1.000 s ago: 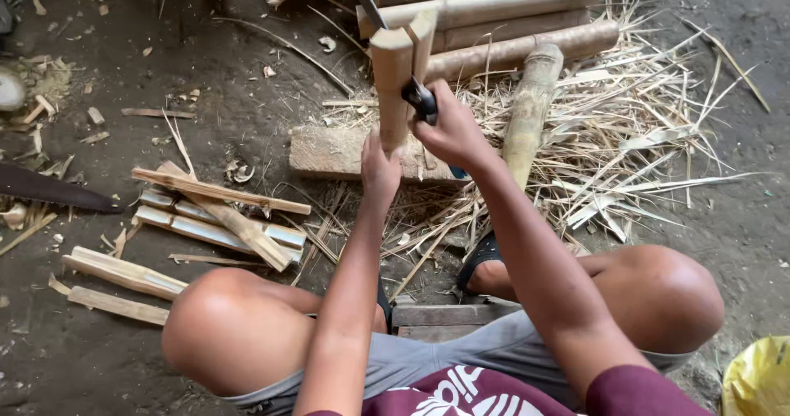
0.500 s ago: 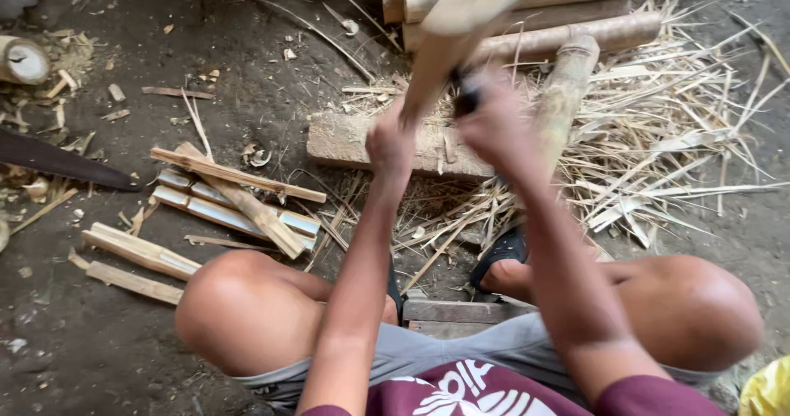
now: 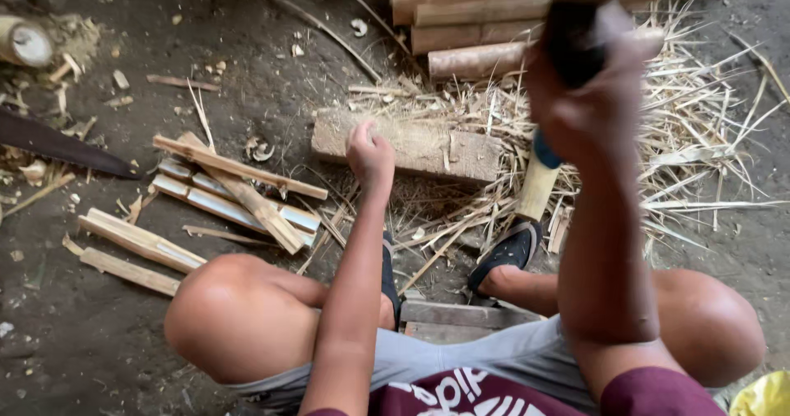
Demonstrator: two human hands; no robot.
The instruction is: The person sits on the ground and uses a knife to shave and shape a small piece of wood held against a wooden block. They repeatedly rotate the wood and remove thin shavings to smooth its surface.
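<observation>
Nearest the camera, two bare knees and a maroon shirt are seen, with a black sandal (image 3: pixel 506 255) planted on the dirt floor (image 3: pixel 247 46) between them. The right hand (image 3: pixel 586 107) is raised close to the lens, blurred, and is clamped around a dark tool handle (image 3: pixel 572 41); the working end of the tool cannot be made out. The left hand (image 3: pixel 370 154) is curled into a loose fist and is rested at the near edge of a flat wooden block (image 3: pixel 428 146); whether anything is gripped in it cannot be told. Split bamboo strips (image 3: pixel 234 187) are scattered on the floor to the left of the block. A short bamboo piece (image 3: pixel 536 190) lies just right of it among pale shavings (image 3: pixel 699 153). Farthest away, whole bamboo poles (image 3: pixel 469 33) are stacked behind the block.
</observation>
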